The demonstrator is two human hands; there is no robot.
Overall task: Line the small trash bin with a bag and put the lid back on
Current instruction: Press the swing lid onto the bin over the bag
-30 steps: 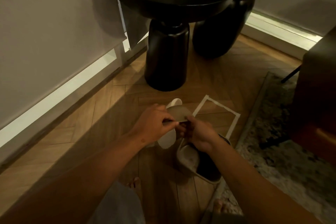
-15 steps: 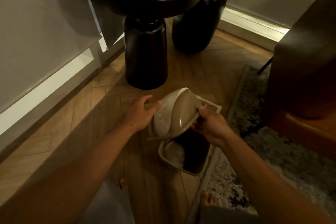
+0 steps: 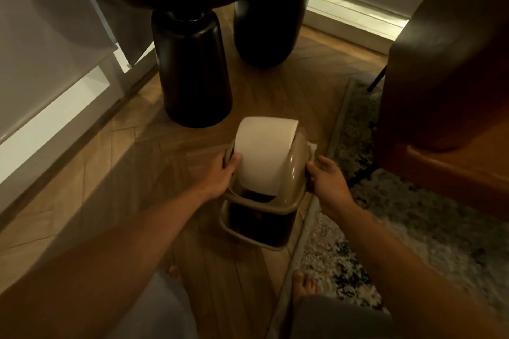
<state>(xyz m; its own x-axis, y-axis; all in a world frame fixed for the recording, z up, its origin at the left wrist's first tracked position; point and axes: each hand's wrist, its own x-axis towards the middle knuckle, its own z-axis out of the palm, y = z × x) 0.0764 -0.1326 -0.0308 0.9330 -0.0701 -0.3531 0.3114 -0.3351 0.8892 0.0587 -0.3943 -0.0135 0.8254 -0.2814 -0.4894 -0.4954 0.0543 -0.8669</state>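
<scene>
A tan-brown lid (image 3: 296, 170) with a cream-white swing flap (image 3: 263, 153) is seen above a tan-brown bin (image 3: 234, 224) whose inside is dark. The floor (image 3: 275, 96) is laid in warm brown wood in a herringbone pattern. A rug (image 3: 358, 242) is speckled in cream, grey and black with a plain grey border. The side table (image 3: 192, 69) and the large pot (image 3: 268, 14) are finished in glossy black. The walls are painted pale grey

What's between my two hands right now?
In the head view, the lid sits between the left hand and the right hand, gripped on both sides above the bin.
</scene>
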